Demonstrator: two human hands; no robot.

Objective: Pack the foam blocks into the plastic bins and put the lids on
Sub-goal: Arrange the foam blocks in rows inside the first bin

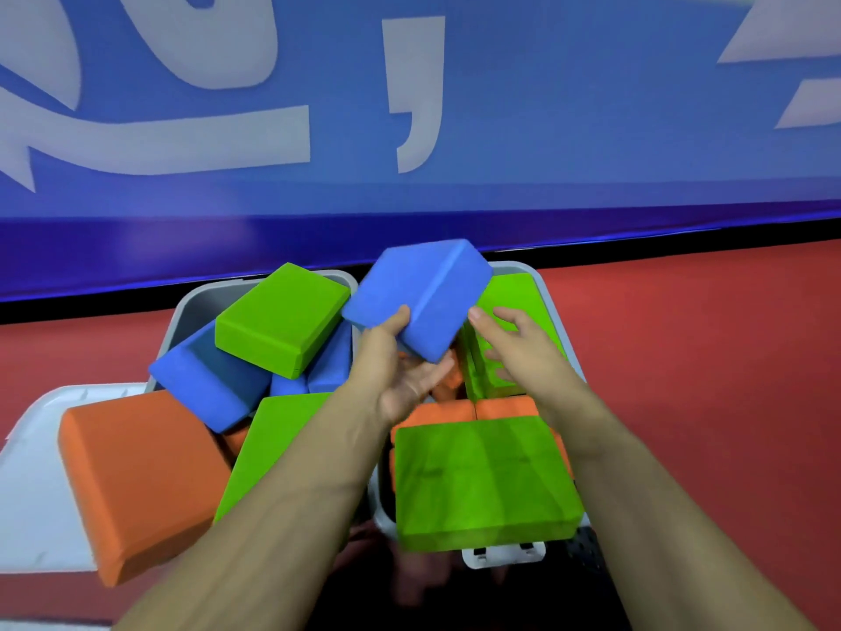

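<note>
The left hand [400, 380] has its grip clamped round a blue foam block [421, 298], held tilted above the right bin [530, 271]; the right hand [523, 352] is spread, fingers loose, just beside it. Both bins look overfull: the left bin [191, 302] is heaped. Blocks lying crooked may slide out, and lids likely won't seat.

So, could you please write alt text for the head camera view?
The left hand grips a blue rectangular foam block above two grey plastic bins heaped with green, orange and blue foam blocks, while the open right hand reaches in beside it.
</note>
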